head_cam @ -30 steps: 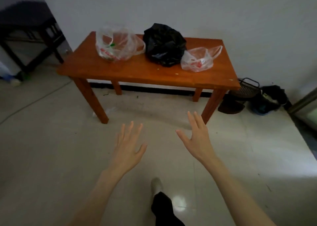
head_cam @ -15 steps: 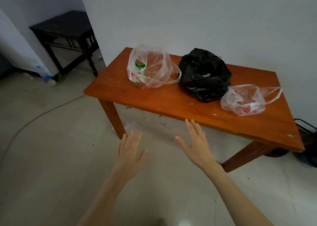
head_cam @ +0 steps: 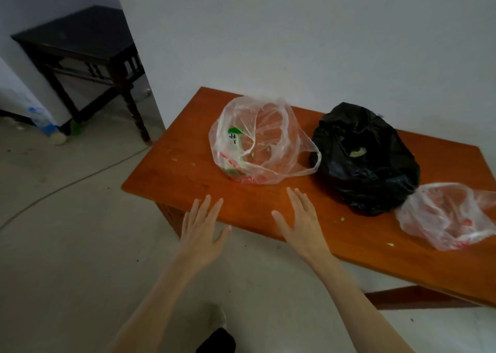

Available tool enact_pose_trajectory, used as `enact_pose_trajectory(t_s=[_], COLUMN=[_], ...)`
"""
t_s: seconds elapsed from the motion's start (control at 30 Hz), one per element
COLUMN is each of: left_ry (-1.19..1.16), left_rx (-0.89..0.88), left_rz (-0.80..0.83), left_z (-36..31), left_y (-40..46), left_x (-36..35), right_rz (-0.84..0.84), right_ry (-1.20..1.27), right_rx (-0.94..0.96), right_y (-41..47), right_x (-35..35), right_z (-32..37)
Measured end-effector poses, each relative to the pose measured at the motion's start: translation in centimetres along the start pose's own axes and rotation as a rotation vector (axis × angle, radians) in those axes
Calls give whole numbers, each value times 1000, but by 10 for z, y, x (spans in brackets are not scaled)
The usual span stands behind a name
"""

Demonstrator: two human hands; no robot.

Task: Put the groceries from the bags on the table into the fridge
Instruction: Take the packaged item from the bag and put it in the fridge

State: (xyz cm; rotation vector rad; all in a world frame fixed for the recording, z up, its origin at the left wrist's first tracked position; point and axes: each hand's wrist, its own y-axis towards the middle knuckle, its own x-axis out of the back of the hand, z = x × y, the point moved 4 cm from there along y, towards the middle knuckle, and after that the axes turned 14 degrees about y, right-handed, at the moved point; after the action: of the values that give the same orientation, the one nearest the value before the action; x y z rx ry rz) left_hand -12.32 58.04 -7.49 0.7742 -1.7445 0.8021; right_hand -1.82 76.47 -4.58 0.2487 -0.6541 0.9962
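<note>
**Straight fingers at the near edge, 3 bags ahead**

The fingers (head_cam: 294, 197) of the right hand (head_cam: 302, 225) are straight and held close together, thumb spread, holding nothing, above the near edge of the orange wooden surface (head_cam: 188, 175). The left hand (head_cam: 201, 230) is just beside it, fingers straight and slightly apart, also holding nothing, its fingertips over the surface edge.

On the surface, the black bag (head_cam: 365, 159) sits in the middle, bunched and closed over. To its left, touching it by a handle loop, lies the large clear bag (head_cam: 255, 140) with green and red print, its mouth open. To the right, just beside the black one, lies the small clear bag (head_cam: 445, 215) with red inside.

A dark side table (head_cam: 80, 46) stands well apart at the far left. A shoe (head_cam: 216, 316) shows on the floor below.
</note>
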Motion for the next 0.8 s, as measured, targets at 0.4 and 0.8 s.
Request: enact_pose_trajectory(t_s=[0.4, 0.8], left_ry=[-17, 23], left_rx=[-68, -83], left_rz=[16, 10], left_z=[26, 25], left_y=[148, 269], left_x=[25, 12], right_rz=[4, 268], right_ry=[24, 77], right_rx=[-67, -295], right_y=[125, 273], right_x=[-35, -80], right_z=[21, -1])
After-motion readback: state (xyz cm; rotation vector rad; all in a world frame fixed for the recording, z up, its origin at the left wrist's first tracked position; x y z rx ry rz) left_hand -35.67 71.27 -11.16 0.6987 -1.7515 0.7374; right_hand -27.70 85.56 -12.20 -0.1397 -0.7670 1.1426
